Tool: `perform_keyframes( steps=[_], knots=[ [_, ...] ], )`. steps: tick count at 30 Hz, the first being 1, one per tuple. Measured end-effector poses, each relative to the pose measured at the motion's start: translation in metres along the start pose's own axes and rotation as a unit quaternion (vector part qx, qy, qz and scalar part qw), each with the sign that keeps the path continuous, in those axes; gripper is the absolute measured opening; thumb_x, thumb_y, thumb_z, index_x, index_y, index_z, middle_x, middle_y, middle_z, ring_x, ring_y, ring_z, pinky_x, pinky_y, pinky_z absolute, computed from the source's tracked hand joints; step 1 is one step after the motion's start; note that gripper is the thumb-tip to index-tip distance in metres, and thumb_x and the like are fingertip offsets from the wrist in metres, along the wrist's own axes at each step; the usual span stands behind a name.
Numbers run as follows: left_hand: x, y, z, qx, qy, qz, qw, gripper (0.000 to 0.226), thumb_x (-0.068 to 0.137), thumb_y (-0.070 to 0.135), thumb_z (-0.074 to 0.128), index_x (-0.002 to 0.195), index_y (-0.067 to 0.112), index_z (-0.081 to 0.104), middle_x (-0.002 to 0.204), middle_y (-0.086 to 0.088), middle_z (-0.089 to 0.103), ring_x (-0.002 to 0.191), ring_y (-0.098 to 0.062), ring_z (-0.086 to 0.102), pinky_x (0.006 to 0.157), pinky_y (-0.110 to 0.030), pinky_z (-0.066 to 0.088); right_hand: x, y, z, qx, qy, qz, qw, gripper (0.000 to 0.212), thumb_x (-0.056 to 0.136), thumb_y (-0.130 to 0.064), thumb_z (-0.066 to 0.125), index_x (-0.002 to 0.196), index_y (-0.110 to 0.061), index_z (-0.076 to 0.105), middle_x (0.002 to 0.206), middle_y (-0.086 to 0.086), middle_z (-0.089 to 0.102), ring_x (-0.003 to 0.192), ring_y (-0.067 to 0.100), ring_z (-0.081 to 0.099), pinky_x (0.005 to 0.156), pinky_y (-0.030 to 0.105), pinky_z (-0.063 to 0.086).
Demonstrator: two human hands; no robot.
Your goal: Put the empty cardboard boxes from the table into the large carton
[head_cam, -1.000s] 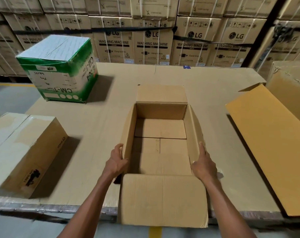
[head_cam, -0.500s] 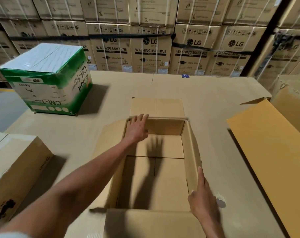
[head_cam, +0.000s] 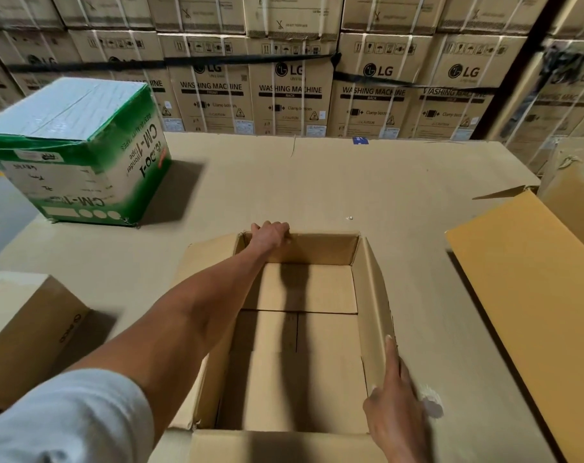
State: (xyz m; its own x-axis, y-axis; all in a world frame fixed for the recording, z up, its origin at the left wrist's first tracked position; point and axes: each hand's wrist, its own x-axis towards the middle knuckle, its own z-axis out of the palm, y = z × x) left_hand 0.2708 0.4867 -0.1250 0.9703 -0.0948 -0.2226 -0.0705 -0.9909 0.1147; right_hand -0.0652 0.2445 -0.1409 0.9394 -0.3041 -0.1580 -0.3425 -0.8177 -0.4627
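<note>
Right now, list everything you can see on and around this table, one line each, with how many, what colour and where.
open box: one, brown, empty, near middle of the table, flaps spread.
green and white box: one, closed, far left of the table.
closed brown box: one, near left edge, partly out of frame.
large flap: one, yellow-brown, on the right, belonging to a carton that is mostly out of frame.
table: one, covered in brown cardboard sheet.
stacked cartons: many, brown, printed LG washing machine, walled up behind the table.
left hand: gripping the open box's far wall at its top edge.
right hand: fingers straight against the open box's right wall from outside.
</note>
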Motion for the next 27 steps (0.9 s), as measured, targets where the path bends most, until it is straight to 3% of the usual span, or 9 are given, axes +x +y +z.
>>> perform_keyframes(
  steps=[3,8,12,17,20,22,25,27],
  knots=[
    [-0.002,-0.002,0.006,-0.014,0.011,0.000,1.000,0.028,0.104,0.033,0.047,0.127,0.019,0.055,0.132,-0.007,0.062,0.123,-0.028,0.052,0.102,-0.048,0.031,0.000,0.000,0.000,-0.001,0.000,0.005,1.000,0.100,0.093,-0.011,0.062,0.158,-0.038,-0.010,0.168,-0.007,0.017,0.129,0.026,0.057,0.099,0.037,0.052],
    [-0.028,-0.010,-0.002,-0.099,0.042,0.039,0.993,0.052,0.099,0.035,0.058,0.148,0.023,0.046,0.154,-0.008,0.044,0.141,-0.035,0.038,0.116,-0.048,0.024,-0.001,-0.001,-0.003,0.025,-0.009,0.013,1.000,0.098,0.093,-0.006,0.057,0.159,-0.038,-0.007,0.167,-0.004,0.020,0.129,0.027,0.054,0.098,0.039,0.051],
    [-0.087,-0.025,0.001,-0.221,0.111,0.052,0.968,0.055,0.092,0.051,0.056,0.140,0.024,0.057,0.144,-0.009,0.052,0.132,-0.035,0.047,0.107,-0.051,0.041,-0.003,0.000,-0.006,0.039,-0.008,0.002,0.999,0.101,0.093,-0.007,0.057,0.157,-0.045,-0.011,0.166,-0.004,0.023,0.125,0.029,0.056,0.096,0.042,0.053],
    [-0.181,-0.076,0.019,-0.302,0.140,-0.042,0.942,0.049,0.090,0.052,0.059,0.135,0.033,0.060,0.152,-0.008,0.043,0.140,-0.034,0.037,0.113,-0.058,0.035,-0.005,0.000,-0.007,0.049,-0.009,0.006,0.999,0.093,0.094,-0.008,0.058,0.160,-0.037,0.000,0.166,-0.002,0.022,0.130,0.033,0.053,0.095,0.043,0.053],
    [-0.234,-0.115,0.036,-0.311,0.177,-0.157,0.920,0.043,0.092,0.051,0.063,0.132,0.034,0.063,0.155,-0.011,0.038,0.143,-0.039,0.032,0.112,-0.064,0.032,-0.005,0.001,-0.007,0.045,-0.011,0.005,0.999,0.093,0.095,-0.012,0.058,0.160,-0.039,-0.003,0.167,-0.002,0.020,0.129,0.034,0.054,0.093,0.042,0.053],
    [-0.261,-0.142,0.048,-0.318,0.155,-0.238,0.905,0.046,0.092,0.052,0.065,0.135,0.036,0.060,0.158,-0.013,0.034,0.144,-0.042,0.032,0.111,-0.064,0.031,-0.005,0.002,-0.008,0.040,-0.014,0.006,0.999,0.092,0.095,-0.014,0.058,0.159,-0.039,-0.003,0.167,-0.002,0.019,0.129,0.036,0.054,0.094,0.045,0.053],
    [-0.293,-0.171,0.056,-0.436,0.096,-0.224,0.866,0.071,0.082,0.074,0.062,0.143,0.039,0.053,0.157,-0.014,0.042,0.141,-0.038,0.043,0.115,-0.059,0.037,-0.004,0.004,-0.008,0.034,-0.017,0.010,0.999,0.092,0.093,-0.018,0.057,0.157,-0.041,-0.005,0.166,-0.001,0.021,0.124,0.037,0.057,0.092,0.047,0.053],
    [-0.307,-0.173,0.050,-0.511,0.080,-0.207,0.831,0.073,0.085,0.072,0.061,0.147,0.035,0.051,0.154,-0.007,0.049,0.139,-0.032,0.047,0.116,-0.052,0.039,-0.001,0.007,-0.008,0.027,-0.021,0.007,0.999,0.090,0.093,-0.023,0.054,0.156,-0.044,-0.007,0.167,-0.001,0.019,0.128,0.037,0.054,0.097,0.052,0.050]
  ],
)
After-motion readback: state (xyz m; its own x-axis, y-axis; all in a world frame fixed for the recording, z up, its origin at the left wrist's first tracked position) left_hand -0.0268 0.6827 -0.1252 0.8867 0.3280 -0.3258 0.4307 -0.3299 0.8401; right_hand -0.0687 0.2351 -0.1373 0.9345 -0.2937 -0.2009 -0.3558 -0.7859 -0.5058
